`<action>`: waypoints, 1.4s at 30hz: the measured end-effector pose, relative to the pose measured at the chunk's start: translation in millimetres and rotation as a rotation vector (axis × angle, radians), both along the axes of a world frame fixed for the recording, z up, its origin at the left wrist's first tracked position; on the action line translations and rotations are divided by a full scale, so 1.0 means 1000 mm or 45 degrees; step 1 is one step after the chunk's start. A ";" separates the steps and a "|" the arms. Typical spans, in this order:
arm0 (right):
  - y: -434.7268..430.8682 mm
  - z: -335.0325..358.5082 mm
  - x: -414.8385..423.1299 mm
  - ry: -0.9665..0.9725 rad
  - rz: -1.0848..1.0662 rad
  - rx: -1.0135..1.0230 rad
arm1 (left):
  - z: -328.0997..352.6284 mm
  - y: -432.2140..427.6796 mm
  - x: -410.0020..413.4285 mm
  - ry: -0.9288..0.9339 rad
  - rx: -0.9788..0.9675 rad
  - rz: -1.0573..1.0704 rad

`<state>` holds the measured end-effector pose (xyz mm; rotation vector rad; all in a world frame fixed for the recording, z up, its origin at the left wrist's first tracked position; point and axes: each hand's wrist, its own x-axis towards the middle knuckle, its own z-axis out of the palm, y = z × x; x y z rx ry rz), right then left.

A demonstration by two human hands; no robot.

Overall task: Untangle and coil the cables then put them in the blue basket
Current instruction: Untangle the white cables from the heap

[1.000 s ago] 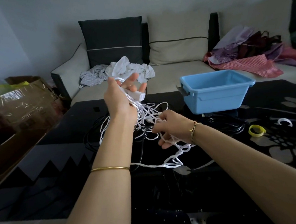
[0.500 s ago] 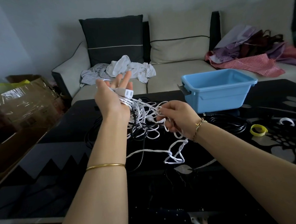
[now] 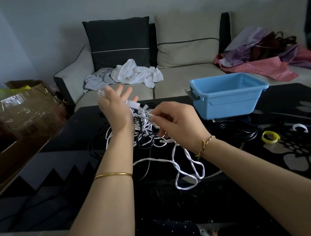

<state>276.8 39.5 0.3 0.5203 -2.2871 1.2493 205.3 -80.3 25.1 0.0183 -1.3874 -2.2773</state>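
A white cable (image 3: 189, 165) lies tangled with a black cable (image 3: 145, 138) on the dark glass table (image 3: 62, 166). My left hand (image 3: 114, 111) is raised over the tangle with its fingers spread straight. Turns of the white cable run round it, and its white plug (image 3: 134, 105) sits by the thumb. Just to its right, my right hand (image 3: 177, 122) pinches a strand of the white cable close to the left palm. Loose white loops trail on the table below my right wrist. The blue basket (image 3: 227, 103) stands at the back right with nothing visible inside.
A second coil of black cable (image 3: 238, 130) lies in front of the basket. A yellow ring (image 3: 270, 137) and a white clip (image 3: 299, 127) sit on the table's right. A cardboard box (image 3: 21, 112) stands at the left. A sofa with clothes (image 3: 137, 73) lies behind.
My right hand has lifted off the table and come up beside the left hand, drawing white cable with it. My left hand's fingers have spread out straight.
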 end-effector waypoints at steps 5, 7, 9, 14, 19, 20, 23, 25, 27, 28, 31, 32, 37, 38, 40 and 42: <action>0.005 -0.001 -0.001 0.072 -0.116 -0.051 | -0.012 0.006 0.006 0.063 -0.610 0.152; 0.006 0.000 -0.003 0.069 -0.168 -0.103 | -0.015 0.008 0.005 0.084 -0.835 0.189; 0.007 0.000 -0.006 0.007 -0.183 -0.268 | -0.015 0.011 0.006 0.073 -0.985 0.229; 0.010 -0.001 -0.016 -0.144 -0.220 -0.645 | -0.017 0.014 0.002 0.042 -1.166 0.339; 0.014 -0.001 -0.018 -0.397 -0.178 -0.727 | -0.015 0.009 0.000 0.045 -0.905 0.231; 0.015 -0.002 -0.018 -0.412 -0.160 -0.679 | -0.014 0.007 0.001 0.058 -0.888 0.222; 0.017 -0.002 -0.017 -0.392 -0.124 -0.664 | -0.014 0.003 -0.002 0.096 -1.059 0.161; 0.019 0.000 -0.018 -0.368 -0.141 -0.669 | -0.017 0.004 -0.005 0.103 -1.288 0.080; 0.022 0.001 -0.020 -0.369 -0.155 -0.658 | -0.020 0.008 -0.006 0.102 -1.540 0.036; 0.024 0.001 -0.022 -0.380 -0.158 -0.660 | -0.020 0.010 -0.005 0.122 -1.614 0.019; 0.030 -0.001 -0.025 -0.441 -0.176 -0.690 | -0.020 0.016 -0.001 0.227 -1.605 -0.123; 0.033 -0.002 -0.026 -0.467 -0.186 -0.707 | -0.020 0.016 -0.002 0.243 -1.568 -0.172; 0.040 -0.003 -0.030 -0.699 -0.142 -0.974 | -0.018 0.021 -0.001 0.217 -1.442 -0.331; 0.040 -0.001 -0.032 -0.762 -0.111 -1.083 | -0.018 0.022 -0.001 0.214 -1.416 -0.352; 0.041 0.001 -0.035 -0.867 -0.050 -1.294 | -0.018 0.024 -0.003 0.191 -1.383 -0.360; 0.042 0.001 -0.038 -0.907 0.003 -1.430 | -0.018 0.025 -0.005 0.191 -1.392 -0.317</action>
